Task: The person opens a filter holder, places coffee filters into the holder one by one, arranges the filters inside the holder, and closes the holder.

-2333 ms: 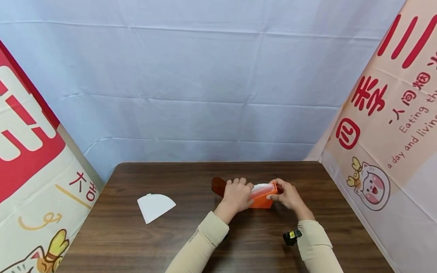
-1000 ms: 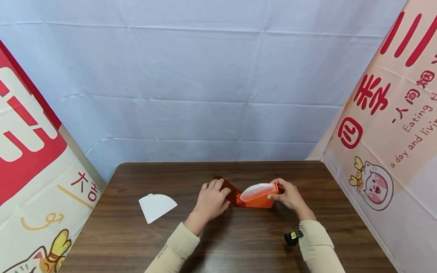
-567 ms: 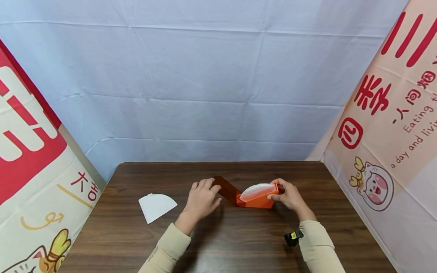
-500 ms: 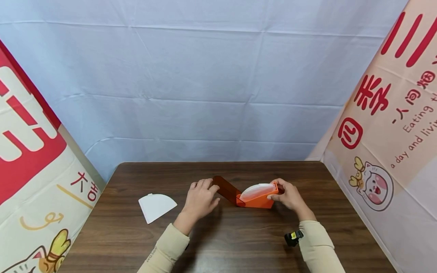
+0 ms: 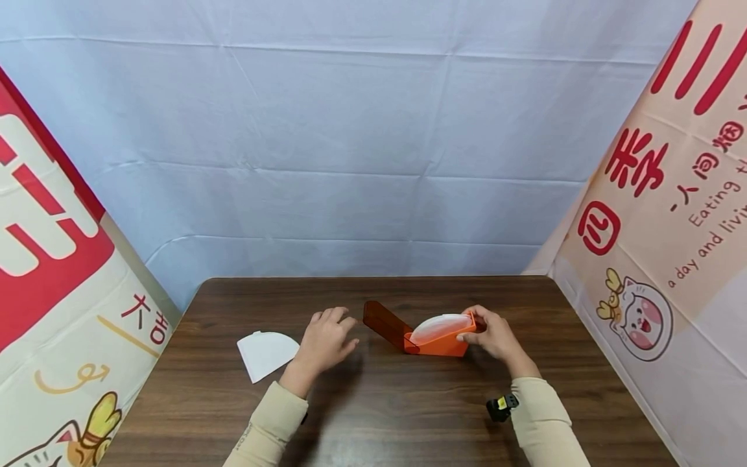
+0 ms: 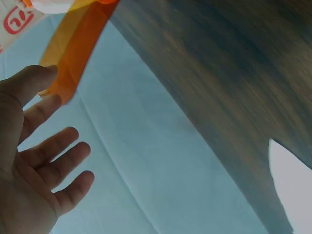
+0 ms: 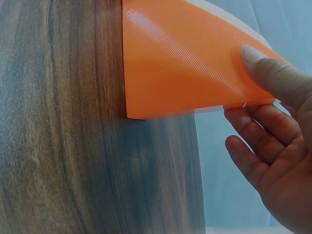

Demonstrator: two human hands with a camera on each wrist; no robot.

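A pale blue cloth (image 5: 327, 130) hangs behind a brown table (image 5: 408, 408), with printed banners (image 5: 633, 318) at both sides. Right of the table's middle sits an orange box (image 5: 441, 345), its translucent lid (image 5: 385, 323) tilted away to the left and white sheets (image 5: 439, 326) showing above its sloping rim. The right hand (image 5: 495, 334) grips the box's right end, thumb on the front face. The left hand (image 5: 323, 340), fingers spread and holding nothing, is between the lid and a loose white fan-shaped sheet (image 5: 264, 355) at left. A small black device (image 5: 500, 407) sits by the right cuff (image 5: 539, 399).
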